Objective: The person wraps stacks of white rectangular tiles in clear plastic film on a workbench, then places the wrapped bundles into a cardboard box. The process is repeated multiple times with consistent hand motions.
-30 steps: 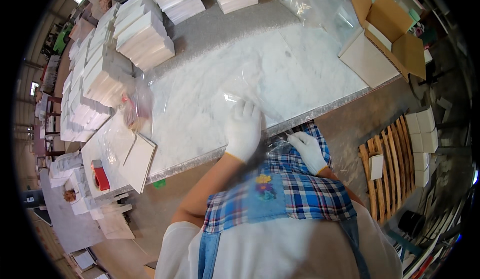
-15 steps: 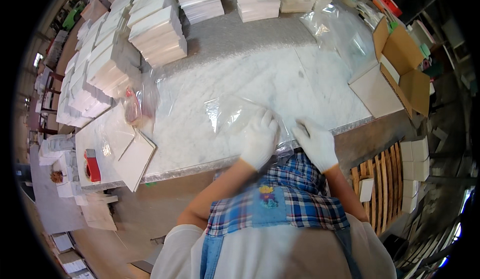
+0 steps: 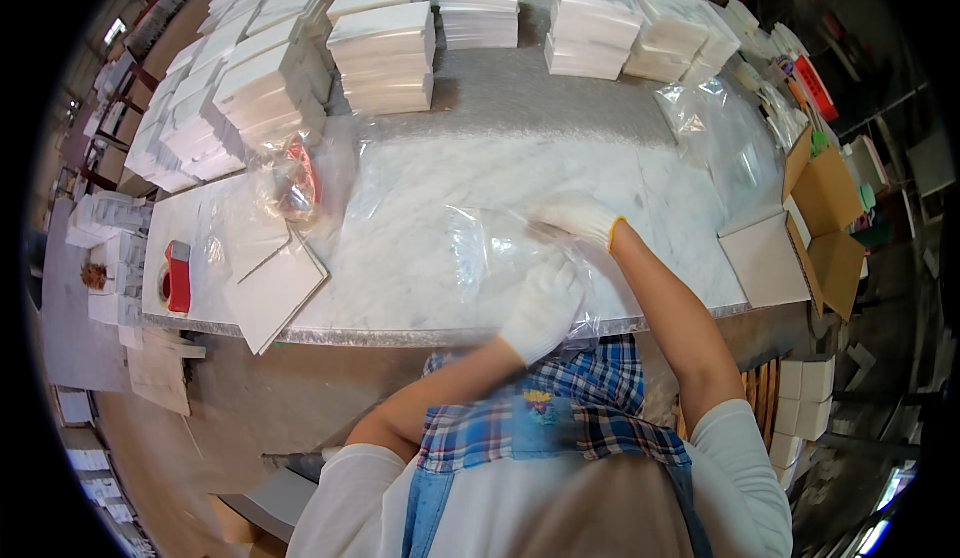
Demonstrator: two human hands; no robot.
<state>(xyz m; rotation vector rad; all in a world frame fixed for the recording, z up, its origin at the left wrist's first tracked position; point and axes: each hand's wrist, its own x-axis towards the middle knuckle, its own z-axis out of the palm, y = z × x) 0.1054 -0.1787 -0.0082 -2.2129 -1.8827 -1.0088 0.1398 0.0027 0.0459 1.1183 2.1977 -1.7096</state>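
A clear plastic bag point(image 3: 490, 253), with a flat pale piece seemingly inside, lies in front of me on the marble-patterned tabletop. My left hand point(image 3: 546, 303), in a white glove, has its fingers curled on the near right part of the bag. Loose plastic shows around it and toward the table edge. Reaching across from the right, my right hand point(image 3: 575, 220), gloved too, holds the bag's far right edge with fingers together. Its fingertips blend into the shiny plastic.
Stacks of white tiles point(image 3: 380, 58) line the far and left sides. A red tape dispenser point(image 3: 178, 278) and loose white panels point(image 3: 275, 293) lie at left, beside a plastic-wrapped red item point(image 3: 302, 183). An open cardboard box point(image 3: 765, 258) stands right, near clear bags point(image 3: 715, 123).
My right hand has moved from the bag's near right side to its far right edge. My left hand stays on the bag. The whole view has shifted with my head.
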